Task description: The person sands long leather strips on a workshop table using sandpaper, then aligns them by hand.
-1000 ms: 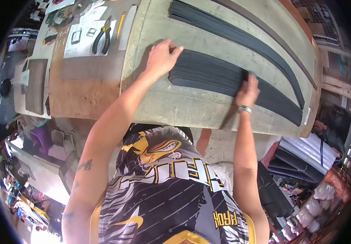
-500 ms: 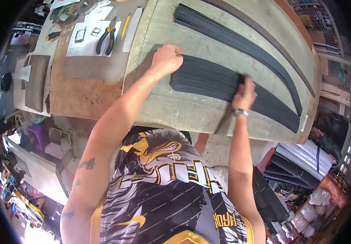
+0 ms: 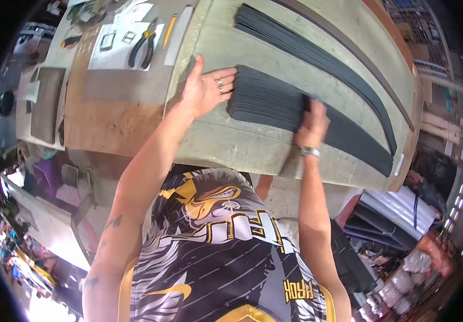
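A fanned stack of long dark grey strips [image 3: 266, 96] lies across the pale worktable before me. My left hand [image 3: 205, 91] is open at its left end, palm turned toward the stack, fingertips against the strip ends, thumb raised. Over the middle of the same stack is my right hand [image 3: 313, 123], blurred by motion, its fingers curled around a small dark thing [image 3: 306, 102] that I cannot make out. Farther back rests a second bundle of curved dark strips [image 3: 306, 61], touched by neither hand.
Left of the stack are pliers [image 3: 143, 49] on a paper sheet [image 3: 114, 60], a yellow pencil [image 3: 169, 31] and a grey flat strip [image 3: 180, 37]. A long thin strip [image 3: 349, 45] runs along the back. Rolls of material [image 3: 387, 214] lie below the table at right.
My left hand has opened from a closed grip at the stack's corner and turned its palm to the strip ends. My right hand has slid left along the stack.
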Available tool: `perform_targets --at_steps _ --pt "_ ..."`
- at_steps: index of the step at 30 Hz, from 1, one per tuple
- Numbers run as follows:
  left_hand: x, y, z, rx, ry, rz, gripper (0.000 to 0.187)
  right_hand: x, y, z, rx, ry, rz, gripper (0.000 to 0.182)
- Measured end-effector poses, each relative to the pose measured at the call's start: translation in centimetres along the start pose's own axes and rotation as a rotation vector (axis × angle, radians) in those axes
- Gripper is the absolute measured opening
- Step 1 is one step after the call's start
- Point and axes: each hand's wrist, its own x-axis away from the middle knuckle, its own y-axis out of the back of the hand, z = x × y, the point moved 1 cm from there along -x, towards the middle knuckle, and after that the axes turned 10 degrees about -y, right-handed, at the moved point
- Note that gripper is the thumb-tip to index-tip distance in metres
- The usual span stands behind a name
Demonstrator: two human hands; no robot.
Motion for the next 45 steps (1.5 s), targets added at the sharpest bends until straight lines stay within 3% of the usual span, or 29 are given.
perform_targets --at_steps 2,4,5,7,9,11,12,13,15,16,18,20,22,24,26,28,29,30,31,32,34,35,36,38,40,42,45 --pt "-0.2 0.5 0.1 0.007 -0.004 0.021 0.119 0.9 -0.3 -5.7 -0.054 -0.191 -0.265 0.039" --pt "0.0 0.5 0.1 -0.004 -0.010 0.008 0.117 0.7 -2.1 -3.1 0.061 -0.439 -0.153 0.043" --pt "0.0 0.5 0.0 -0.007 -0.009 -0.005 0.116 0.6 -2.4 3.4 0.125 -0.236 -0.003 0.046" --pt "0.2 -0.2 0.1 -0.007 -0.001 -0.032 0.114 2.2 -5.0 15.4 0.006 0.034 0.021 0.061" --pt "1.0 -1.3 -0.4 -0.003 0.000 -0.066 0.115 2.8 -4.9 17.6 -0.110 0.186 0.147 0.066" --pt "-0.2 0.2 -0.2 -0.027 0.020 -0.023 0.114 1.6 -3.6 15.5 -0.065 0.282 0.237 0.066" --pt "-0.5 0.8 0.0 -0.030 0.026 -0.008 0.113 1.3 -3.7 11.6 0.031 0.223 0.160 0.080" --pt "-0.6 0.6 0.0 -0.032 0.020 0.025 0.110 1.2 -2.7 7.3 0.062 0.176 0.063 0.070" --pt "-0.9 -0.6 -0.6 -0.121 0.022 0.005 0.105 0.7 -0.6 -1.4 0.059 -0.056 -0.019 0.051" --pt "-1.0 -0.9 -0.8 -0.168 0.023 -0.010 0.102 1.1 -1.2 -6.0 -0.075 -0.203 -0.109 0.051" --pt "-2.2 -0.9 -0.5 -0.423 0.049 -0.046 0.094 2.3 -5.4 -11.2 0.328 -0.402 -0.319 0.057" --pt "-3.4 -0.7 -0.1 -0.530 0.073 -0.065 0.087 0.6 -3.2 3.1 0.183 -0.331 0.029 0.058" --pt "-4.0 0.0 -0.2 -0.482 0.090 -0.080 0.079 2.2 -5.0 13.7 0.035 0.044 0.092 0.068" --pt "-4.1 -0.3 -0.3 -0.522 0.105 -0.108 0.074 3.2 -4.2 17.2 -0.171 0.154 0.231 0.070" --pt "-4.3 -1.2 -0.6 -0.570 0.105 -0.101 0.072 2.0 -2.2 12.5 -0.027 0.214 0.268 0.070" --pt "-4.0 -2.8 -0.6 -0.754 0.034 -0.157 0.060 2.1 -1.5 3.6 0.136 0.100 0.061 0.057" --pt "-3.8 -3.5 -0.3 -0.834 0.002 -0.194 0.056 2.1 -1.2 -2.6 0.169 -0.012 0.054 0.079" --pt "-3.7 -3.7 -0.3 -0.916 -0.027 -0.233 0.054 2.1 -0.9 -8.3 0.124 -0.125 0.027 0.074" --pt "-3.8 -3.1 0.1 -0.817 -0.061 -0.262 0.050 2.5 -1.4 -11.7 0.293 -0.209 -0.112 0.072" --pt "-3.3 -2.7 0.3 -0.859 -0.083 -0.254 0.051 3.2 -1.6 -13.6 0.466 -0.306 -0.257 0.071" --pt "-2.6 -2.6 0.2 -0.950 -0.132 -0.214 0.051 1.4 -4.2 -12.7 0.491 -0.562 -0.340 0.068" --pt "-2.6 -2.6 0.4 -0.956 -0.140 -0.197 0.051 -0.8 -1.8 -6.2 0.223 -0.750 -0.068 0.064" --pt "-2.4 -2.5 0.6 -0.963 -0.141 -0.182 0.051 -1.4 -2.5 -1.2 0.129 -0.621 -0.044 0.061" --pt "-2.6 -1.9 0.7 -0.960 -0.138 -0.109 0.052 -1.5 -4.7 8.4 0.146 -0.109 0.022 0.058" --pt "-2.7 -0.7 0.6 -0.934 -0.124 -0.002 0.052 -0.1 -5.2 12.5 -0.096 0.095 0.063 0.042" --pt "-2.2 -1.0 0.3 -0.953 -0.109 0.054 0.052 -1.3 -3.0 8.1 -0.035 0.087 0.182 0.060" --pt "-2.4 0.2 0.6 -0.982 -0.157 0.039 0.052 -1.6 -2.1 -3.7 0.157 -0.134 -0.029 0.051"
